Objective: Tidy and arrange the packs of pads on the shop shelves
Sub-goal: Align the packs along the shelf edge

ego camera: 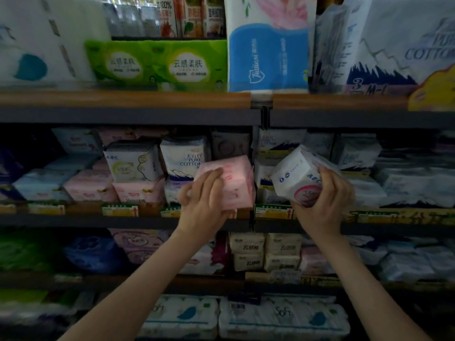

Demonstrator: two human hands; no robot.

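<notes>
The left hand (pixel 205 195) grips a pink pack (pixel 232 182); the right hand (pixel 325 195) grips a tilted white pack (pixel 295 174), both before the middle shelf (pixel 138 219)

Two hands, left hand (pixel 205 200) and right hand (pixel 325 200); one pink pack (pixel 237 175), one white pack (pixel 293 173).

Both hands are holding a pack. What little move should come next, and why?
Probably the left hand should slide its pink pack onto the stacked pink packs just left of it on the middle shelf: colours match, and the right hand is busy gripping the white ABC pack.
</notes>
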